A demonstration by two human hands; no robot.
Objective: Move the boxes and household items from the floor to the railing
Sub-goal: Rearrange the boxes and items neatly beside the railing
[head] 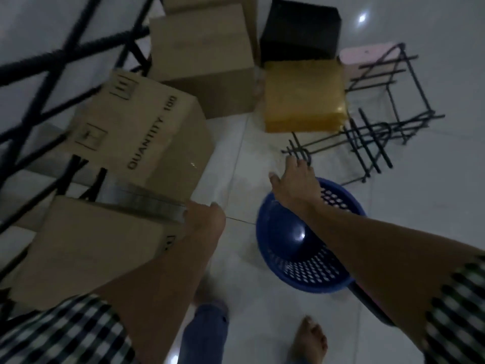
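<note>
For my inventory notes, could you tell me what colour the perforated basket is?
Blue; the basket shows best in the head view, below the right arm.

Dim, bluish, motion-blurred view with wide-angle edge bending and floor (393, 232) glare.

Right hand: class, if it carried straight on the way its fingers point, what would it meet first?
Most likely the black wire rack; the right hand has its fingertips at the rack's near corner, though blur and depth leave contact uncertain.
</note>
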